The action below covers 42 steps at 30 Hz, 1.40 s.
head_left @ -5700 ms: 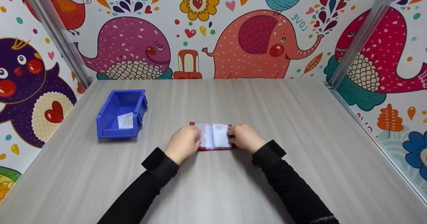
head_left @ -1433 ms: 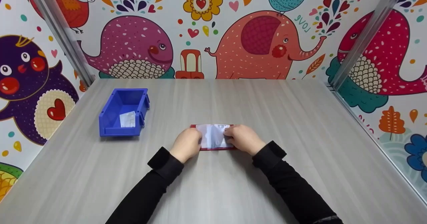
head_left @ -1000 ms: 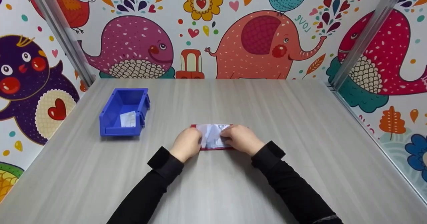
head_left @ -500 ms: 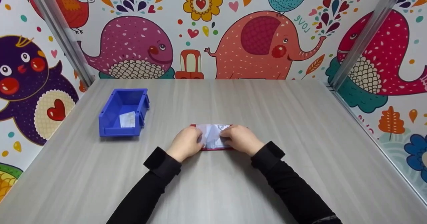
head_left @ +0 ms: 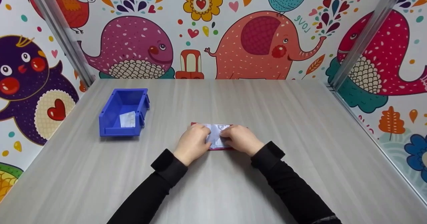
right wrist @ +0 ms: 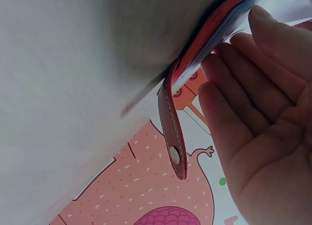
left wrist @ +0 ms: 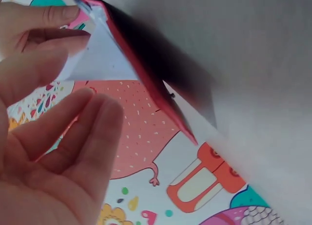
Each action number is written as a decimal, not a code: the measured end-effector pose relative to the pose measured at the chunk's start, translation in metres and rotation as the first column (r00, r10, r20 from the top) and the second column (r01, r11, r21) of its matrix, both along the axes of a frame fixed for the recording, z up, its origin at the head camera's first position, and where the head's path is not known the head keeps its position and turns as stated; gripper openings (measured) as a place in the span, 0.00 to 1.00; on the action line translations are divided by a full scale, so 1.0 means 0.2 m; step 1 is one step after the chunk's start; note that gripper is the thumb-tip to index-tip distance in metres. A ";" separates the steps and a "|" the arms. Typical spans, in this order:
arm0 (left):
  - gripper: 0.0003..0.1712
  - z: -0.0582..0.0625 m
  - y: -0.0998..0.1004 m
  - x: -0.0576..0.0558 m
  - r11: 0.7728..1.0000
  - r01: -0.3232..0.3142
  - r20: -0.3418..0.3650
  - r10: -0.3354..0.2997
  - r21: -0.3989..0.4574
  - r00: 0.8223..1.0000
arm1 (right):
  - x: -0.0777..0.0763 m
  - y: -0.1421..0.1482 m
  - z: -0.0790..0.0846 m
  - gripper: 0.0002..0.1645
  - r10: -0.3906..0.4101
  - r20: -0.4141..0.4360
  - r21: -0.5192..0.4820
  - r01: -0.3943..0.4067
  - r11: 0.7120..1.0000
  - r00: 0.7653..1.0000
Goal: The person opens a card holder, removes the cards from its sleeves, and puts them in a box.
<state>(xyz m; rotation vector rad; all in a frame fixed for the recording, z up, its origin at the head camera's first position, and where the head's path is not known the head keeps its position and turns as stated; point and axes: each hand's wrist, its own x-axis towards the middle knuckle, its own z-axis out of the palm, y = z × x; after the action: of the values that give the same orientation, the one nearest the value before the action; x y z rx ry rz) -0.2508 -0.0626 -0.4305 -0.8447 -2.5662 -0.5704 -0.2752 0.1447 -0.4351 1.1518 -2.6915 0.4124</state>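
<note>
Red cover material frames the small booklet [head_left: 217,138] I have in view, lying open near the middle of the tabletop [head_left: 213,190], between 2 bare hands. My left wrist feed shows a pale page [left wrist: 107,54] standing up from it. On my right wrist feed, a stitched strap [right wrist: 171,125] with 1 metal stud [right wrist: 175,154] juts free of the cover.

Over the booklet's left half is the left hand [head_left: 193,143], thumb and fingers plainly apart, with nothing gripped that I can see. The right hand [head_left: 243,139] is at the right half, fingers nearly straight and set against the pages; I cannot tell whether they pinch any.

I judge the page handling to be partway through: the booklet is open and its strap unfastened, while the raised page does not lie flat. How many pages remain, I cannot count.

Farther out, toward the left, stands a blue bin [head_left: 119,132] holding 1 white sheet [head_left: 127,119] with faint marks too small for me to read. I make out no brand on the booklet or stud. On the printed wall [head_left: 253,63], "LOVE" [head_left: 302,24] appears, its letters reversed.
</note>
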 end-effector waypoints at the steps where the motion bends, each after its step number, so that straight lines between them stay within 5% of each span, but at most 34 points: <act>1: 0.10 0.00 0.01 0.00 1.000 0.000 -0.016 -0.001 -0.002 1.000 | 0.00 0.00 0.00 0.08 -0.002 -0.001 0.000 0.002 1.000 1.000; 20: 0.11 -0.05 0.06 0.00 1.000 0.031 -0.194 -0.030 0.002 0.981 | 0.00 0.00 0.00 0.08 0.008 0.007 0.000 -0.008 1.000 1.000; 30: 0.11 -0.03 0.03 0.02 0.990 -0.091 -0.046 0.096 0.104 0.994 | -0.01 0.01 0.00 0.10 0.014 0.020 -0.026 -0.013 1.000 1.000; 42: 0.11 -0.02 -0.02 0.01 0.960 -0.206 0.141 0.181 0.189 0.973 | -0.01 0.01 0.00 0.09 0.016 0.028 -0.026 -0.015 1.000 0.999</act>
<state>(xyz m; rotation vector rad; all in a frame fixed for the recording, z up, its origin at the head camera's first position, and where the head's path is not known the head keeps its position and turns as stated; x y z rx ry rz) -0.2488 -0.0663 -0.4342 -0.4963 -2.6044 -0.8277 -0.2768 0.1473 -0.4358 1.1692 -2.6944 0.4676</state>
